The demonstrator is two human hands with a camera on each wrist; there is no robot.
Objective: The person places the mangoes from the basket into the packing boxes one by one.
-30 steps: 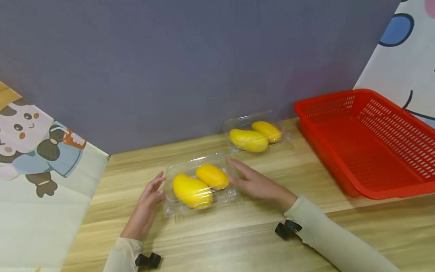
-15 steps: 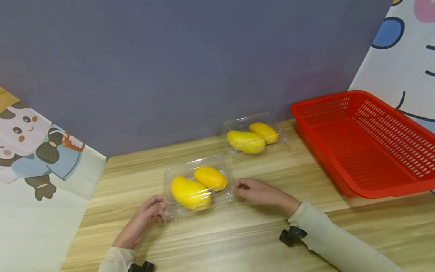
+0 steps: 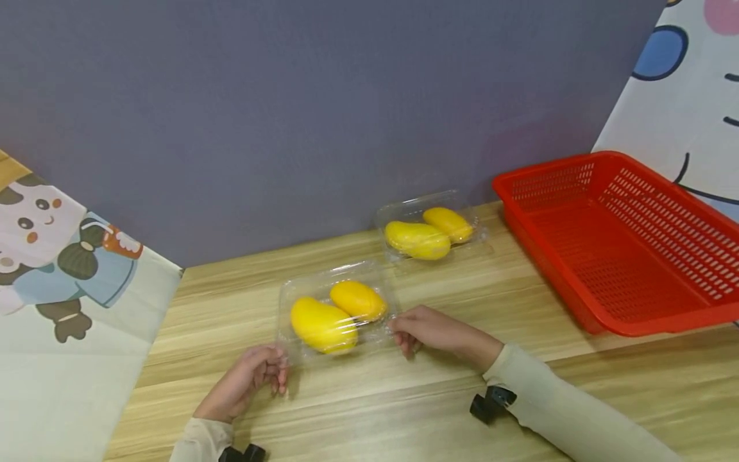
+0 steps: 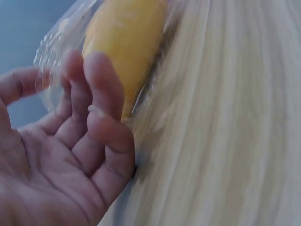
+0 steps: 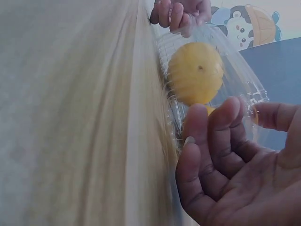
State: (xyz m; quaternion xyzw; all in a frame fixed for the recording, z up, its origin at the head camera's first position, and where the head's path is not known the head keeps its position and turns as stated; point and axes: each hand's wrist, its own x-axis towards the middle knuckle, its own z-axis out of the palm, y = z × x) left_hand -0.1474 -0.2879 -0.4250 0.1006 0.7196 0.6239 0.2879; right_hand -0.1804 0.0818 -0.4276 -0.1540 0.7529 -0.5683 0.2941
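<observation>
A clear plastic clamshell box with two yellow mangoes inside lies on the wooden table. My left hand pinches its near left corner between thumb and forefinger, the other fingers loosely curled. At the near right corner, my right hand grips the rim the same way. The left wrist view shows the thumb and fingertips on the thin plastic wall, one mango behind it. From the right wrist, the lid slopes over a mango, with the left hand at the far side.
Farther back, a second clear box holding two mangoes stands near the grey partition. On the right is a red plastic basket with slotted sides. Cartoon-printed panels flank the wooden table.
Both hands, straight-fingered beside the box a second ago, have drawn back to its near corners and curled their fingers onto the rim. The box has hardly moved.
</observation>
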